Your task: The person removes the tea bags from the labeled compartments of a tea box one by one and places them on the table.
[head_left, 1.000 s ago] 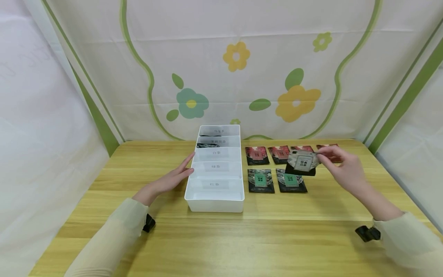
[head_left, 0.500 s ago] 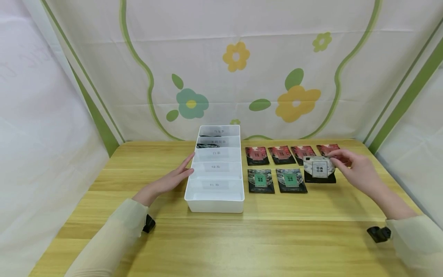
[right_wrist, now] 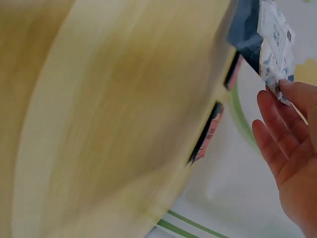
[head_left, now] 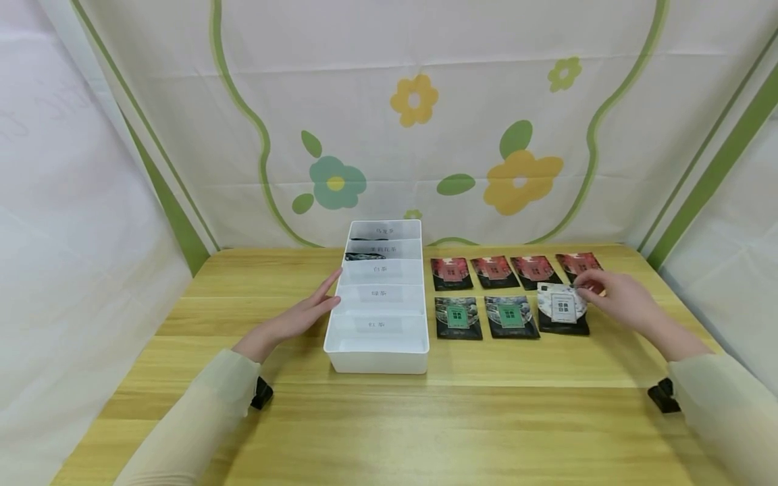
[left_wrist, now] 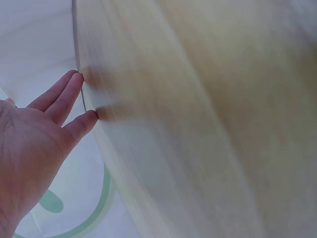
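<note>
The left hand [head_left: 296, 317], fingers extended, touches the long white plastic box [head_left: 378, 362] at its right. The flat white-and-black foil-like sachet [head_left: 562, 310] is left of the right hand [head_left: 621, 302], which pinches its corner; laying-down seems underway, calling for gentle release.

I was in a cloth-walled booth [head_left: 200, 40], a small screened-off corner. A pale sheet [head_left: 377, 101] with printed flowers [head_left: 337, 182] and wavy green lines [head_left: 265, 138] hung behind my wooden desk [head_left: 389, 432], while a left cloth [head_left: 67, 223] and a right cloth [head_left: 738, 270] closed in the sides. Black gadgets [head_left: 262, 393] at my cuffs [head_left: 240, 368] suited a recording spot. Whether home, office or lab surrounded it, I couldn't tell.
</note>
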A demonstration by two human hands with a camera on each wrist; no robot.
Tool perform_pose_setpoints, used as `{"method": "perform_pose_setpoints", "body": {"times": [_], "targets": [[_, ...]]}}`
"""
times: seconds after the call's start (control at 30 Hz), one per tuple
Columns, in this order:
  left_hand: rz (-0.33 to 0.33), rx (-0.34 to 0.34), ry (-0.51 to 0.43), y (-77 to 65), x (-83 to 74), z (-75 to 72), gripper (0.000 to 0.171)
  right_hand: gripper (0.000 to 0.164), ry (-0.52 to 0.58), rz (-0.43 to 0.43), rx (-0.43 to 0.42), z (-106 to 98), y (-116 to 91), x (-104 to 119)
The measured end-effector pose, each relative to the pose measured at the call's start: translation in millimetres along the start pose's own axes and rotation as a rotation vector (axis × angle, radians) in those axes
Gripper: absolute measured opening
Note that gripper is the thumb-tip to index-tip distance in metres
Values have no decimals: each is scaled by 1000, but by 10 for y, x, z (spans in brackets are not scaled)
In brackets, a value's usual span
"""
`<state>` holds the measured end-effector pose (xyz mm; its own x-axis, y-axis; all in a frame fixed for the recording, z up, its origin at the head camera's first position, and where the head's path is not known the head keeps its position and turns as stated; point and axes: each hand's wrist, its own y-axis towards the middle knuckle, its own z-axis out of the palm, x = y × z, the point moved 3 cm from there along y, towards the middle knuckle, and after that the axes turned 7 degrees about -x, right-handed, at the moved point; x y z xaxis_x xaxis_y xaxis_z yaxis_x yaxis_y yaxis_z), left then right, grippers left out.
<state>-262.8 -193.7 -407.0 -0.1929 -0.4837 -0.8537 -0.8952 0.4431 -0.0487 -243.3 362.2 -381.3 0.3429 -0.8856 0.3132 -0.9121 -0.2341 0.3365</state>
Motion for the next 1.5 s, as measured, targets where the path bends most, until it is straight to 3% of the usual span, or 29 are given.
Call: {"method": "perform_pose_setpoints", "body": {"times": [0.2,0.63,1.0,1.13,1.27,1.5], "targets": [[8,5,-5,10,2,13,63,15,-19,-3,132,155,83,-102],[10,11,2,12,-34,8,63,12,-32,-31,168,271,170,-215],[18,11,-12,17,-27,7,63,15,14,17,157,290,168,-265],[14,10,-14,14,-18,12,63,22,29,43,124,227,166,-208],[12,8,-7,6,-14,12,63,22,31,13,49,127,237,-89],[8,3,1,-2,-6,0,62,22,59,-36,-7,57,476,315]]}}
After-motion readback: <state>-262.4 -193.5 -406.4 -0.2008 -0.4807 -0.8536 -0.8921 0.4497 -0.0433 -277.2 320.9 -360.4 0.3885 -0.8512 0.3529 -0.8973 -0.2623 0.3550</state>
